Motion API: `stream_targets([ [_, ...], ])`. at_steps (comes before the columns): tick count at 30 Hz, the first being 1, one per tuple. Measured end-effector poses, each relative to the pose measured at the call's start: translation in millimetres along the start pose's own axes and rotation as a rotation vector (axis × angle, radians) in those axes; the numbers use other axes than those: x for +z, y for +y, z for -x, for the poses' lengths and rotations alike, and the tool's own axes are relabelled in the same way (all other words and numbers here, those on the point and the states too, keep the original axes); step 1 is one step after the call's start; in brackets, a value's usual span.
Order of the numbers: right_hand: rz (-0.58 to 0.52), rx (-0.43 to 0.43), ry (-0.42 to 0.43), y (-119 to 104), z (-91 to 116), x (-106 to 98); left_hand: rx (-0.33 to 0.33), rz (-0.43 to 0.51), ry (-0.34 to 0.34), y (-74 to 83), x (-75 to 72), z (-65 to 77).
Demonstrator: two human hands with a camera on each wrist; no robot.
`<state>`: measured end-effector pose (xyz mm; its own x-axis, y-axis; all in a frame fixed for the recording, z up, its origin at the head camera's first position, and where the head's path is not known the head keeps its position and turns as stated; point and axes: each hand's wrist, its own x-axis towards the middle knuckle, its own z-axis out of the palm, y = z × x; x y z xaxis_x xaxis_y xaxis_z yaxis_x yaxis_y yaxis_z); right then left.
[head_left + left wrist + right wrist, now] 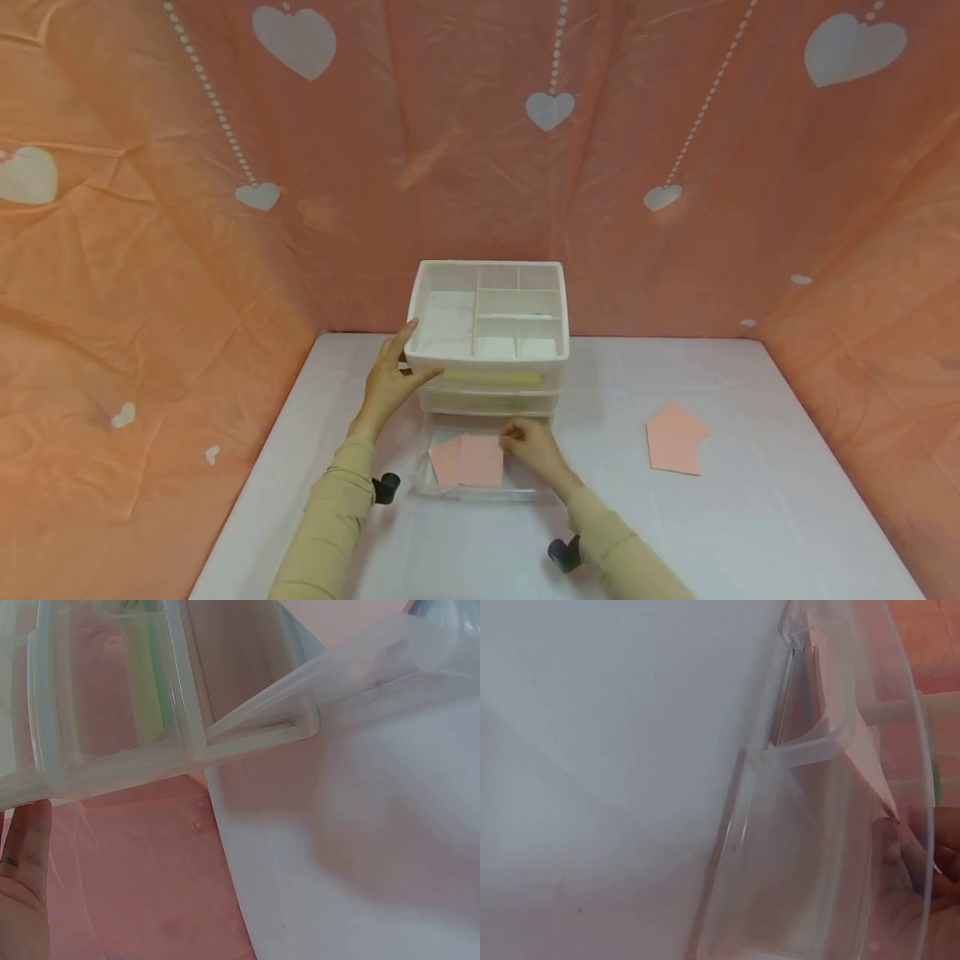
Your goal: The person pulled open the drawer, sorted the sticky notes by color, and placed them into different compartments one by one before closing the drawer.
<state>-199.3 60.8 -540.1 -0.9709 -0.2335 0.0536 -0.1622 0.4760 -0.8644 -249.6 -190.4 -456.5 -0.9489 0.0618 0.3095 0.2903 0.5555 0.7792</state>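
Note:
A white plastic drawer unit stands at the back of the table, its clear bottom drawer pulled out. My left hand rests against the unit's front left corner, thumb at the front and fingers fairly straight along the side. In the left wrist view, part of the left hand shows beside the unit. My right hand is over the drawer, pinching the edge of a pink paper piece. Another pink paper piece lies beside it, partly overlapped. The right wrist view shows the pinched paper at the fingertips.
On the table to the right lies a pink paper cutout with a pointed top and a notched side. The unit's top tray is divided into several compartments. Something yellow shows through the upper drawer. An orange curtain hangs behind.

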Motion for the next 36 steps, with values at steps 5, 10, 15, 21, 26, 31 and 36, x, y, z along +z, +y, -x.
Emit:
stream_targets([
  [5,0.018,-0.007,0.007,0,2,-1,-0.005,0.006,0.000,0.4,0.0,0.2],
  [10,0.022,-0.012,0.012,-2,3,-2,-0.008,-0.006,0.007,1.2,-0.1,0.1],
  [15,0.038,-0.033,0.009,-4,5,-8,-0.005,-0.010,0.013,2.4,-0.5,0.2],
  [21,0.006,0.008,0.035,-7,9,-20,0.001,-0.013,0.015,1.9,0.1,0.4],
  [26,-0.058,0.036,0.106,-10,12,-35,0.004,-0.005,0.016,1.2,0.1,0.6],
  [31,-0.125,0.066,0.143,-6,17,-57,0.005,0.002,0.017,1.0,0.7,0.6],
  [36,-0.125,0.085,0.161,5,24,-84,0.001,-0.002,0.023,0.9,0.6,0.5],
])
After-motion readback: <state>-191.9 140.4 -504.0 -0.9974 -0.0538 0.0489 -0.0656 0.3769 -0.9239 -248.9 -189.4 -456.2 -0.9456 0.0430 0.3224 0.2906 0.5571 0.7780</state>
